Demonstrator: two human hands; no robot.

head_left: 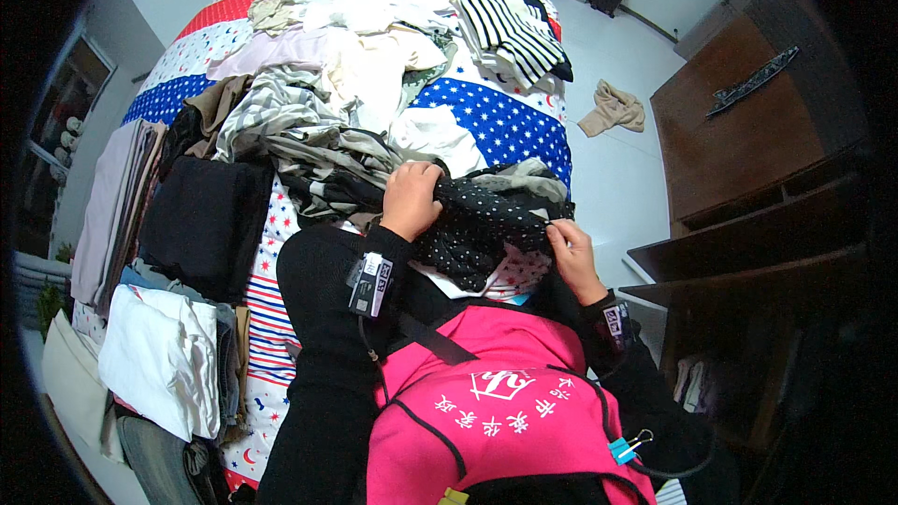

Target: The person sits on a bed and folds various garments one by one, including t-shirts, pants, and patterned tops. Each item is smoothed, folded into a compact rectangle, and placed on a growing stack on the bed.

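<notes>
A black garment with small white dots (477, 224) is stretched between my two hands, just in front of my body. My left hand (412, 201) grips its left part, fingers curled over the cloth. At its right edge, my right hand (573, 257) pinches the fabric between thumb and fingers. Whether it is a top or a skirt I cannot tell. Beneath it shows a piece of pale cloth with a reddish pattern (524, 271). Just beyond my left hand lies a grey, black and white patterned garment (337, 164), crumpled, with a white garment (435, 137) beside it.
Loose white and cream clothes (365, 0) heap up on the patterned bed (510, 120). Folded black clothes (201, 224) and white clothes (159, 360) are stacked at left. A striped folded stack (510, 33) sits far right. On the floor lies a beige garment (613, 109), near a brown wooden cabinet (748, 122).
</notes>
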